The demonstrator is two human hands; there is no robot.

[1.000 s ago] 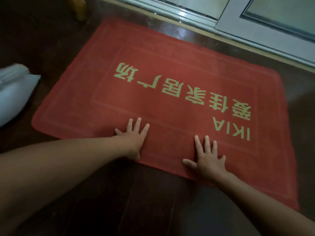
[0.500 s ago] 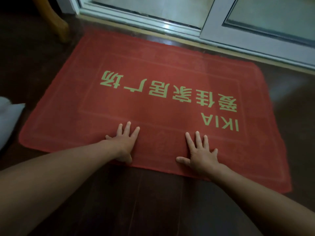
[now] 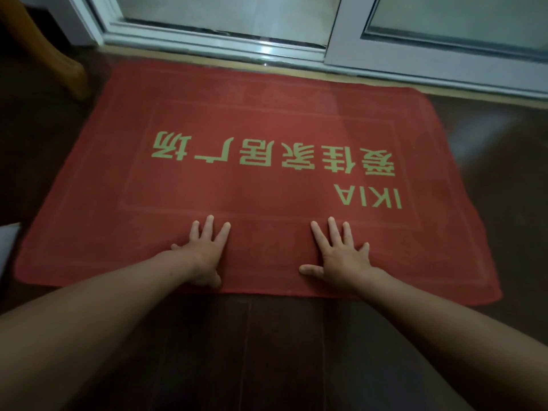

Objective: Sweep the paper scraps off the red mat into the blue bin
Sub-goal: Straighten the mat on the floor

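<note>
Red mat (image 3: pixel 267 114) flat on the wooden floor (image 3: pixel 267 351) before the sliding door (image 3: pixel 341 40), long axis left to right, yellow lettering (image 3: pixel 267 155) upside down. Left hand (image 3: pixel 204 256) and right hand (image 3: pixel 344 262) pressed flat on its near border, fingers (image 3: pixel 207 229) straight, spread, toward the door.

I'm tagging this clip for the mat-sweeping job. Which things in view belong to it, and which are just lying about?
Job: red mat; left hand and right hand, flat on its near edge. No scraps or bin visible.
Lying about: wooden leg; sliding door frame; pale object at left edge.
</note>
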